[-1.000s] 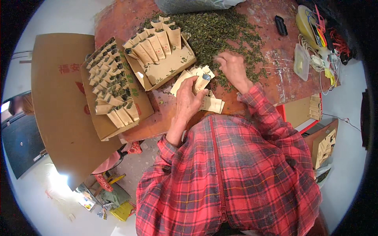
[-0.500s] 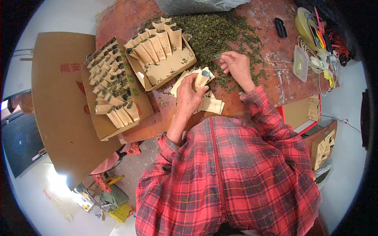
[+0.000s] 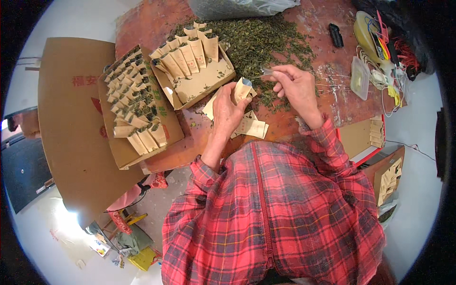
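My left hand (image 3: 227, 110) grips a small tan paper pouch (image 3: 242, 89), held upright with its mouth open. My right hand (image 3: 295, 85) is just right of the pouch, with fingers pinched on a small metal scoop (image 3: 266, 71) over a heap of dried green leaves (image 3: 259, 40) on the red-brown table (image 3: 327, 102). A few flat empty pouches (image 3: 251, 126) lie on the table under and beside my left hand.
A cardboard tray (image 3: 202, 85) holds upright filled pouches at the left of the leaves. A second tray (image 3: 124, 152) packed with several filled pouches rests on a big cardboard sheet (image 3: 66, 128). Clear plastic box (image 3: 359, 77), cords and tools lie at the right; a plastic bag (image 3: 237, 7) at the far edge.
My right hand has lifted off the leaf heap and come toward the pouch with the scoop. My left hand has raised the pouch and holds it more upright.
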The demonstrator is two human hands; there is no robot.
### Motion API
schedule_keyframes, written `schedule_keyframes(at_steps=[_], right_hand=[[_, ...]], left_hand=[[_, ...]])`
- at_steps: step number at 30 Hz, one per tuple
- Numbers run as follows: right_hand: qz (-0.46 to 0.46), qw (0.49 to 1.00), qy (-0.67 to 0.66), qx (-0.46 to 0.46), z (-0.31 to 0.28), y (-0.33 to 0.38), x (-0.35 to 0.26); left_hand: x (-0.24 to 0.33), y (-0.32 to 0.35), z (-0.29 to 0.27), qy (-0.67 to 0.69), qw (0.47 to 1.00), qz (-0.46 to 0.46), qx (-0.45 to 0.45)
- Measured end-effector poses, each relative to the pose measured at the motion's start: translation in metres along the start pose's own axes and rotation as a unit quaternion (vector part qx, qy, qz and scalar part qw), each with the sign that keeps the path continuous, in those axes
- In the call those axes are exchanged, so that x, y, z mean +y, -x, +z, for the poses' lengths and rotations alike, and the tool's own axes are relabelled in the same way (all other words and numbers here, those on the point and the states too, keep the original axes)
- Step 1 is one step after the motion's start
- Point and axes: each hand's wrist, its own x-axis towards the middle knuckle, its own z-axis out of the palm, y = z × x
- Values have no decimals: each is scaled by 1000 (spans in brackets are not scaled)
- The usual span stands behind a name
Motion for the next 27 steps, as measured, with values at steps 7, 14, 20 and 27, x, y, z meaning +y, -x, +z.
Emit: schedule_keyframes(at_steps=[7, 14, 20, 27], right_hand=[[-52, 993, 102, -1, 2, 11, -10], [-266, 930, 253, 13, 9, 12, -4], [-375, 859, 349, 2, 17, 16, -1], [-391, 832, 392, -30, 19, 19, -7]], left_hand=[[7, -1, 0, 3, 1000, -8, 3], [5, -2, 3, -12, 1000, 12, 16], [0, -5, 9, 1, 1000, 1, 17], [6, -7, 8, -4, 1000, -11, 12]])
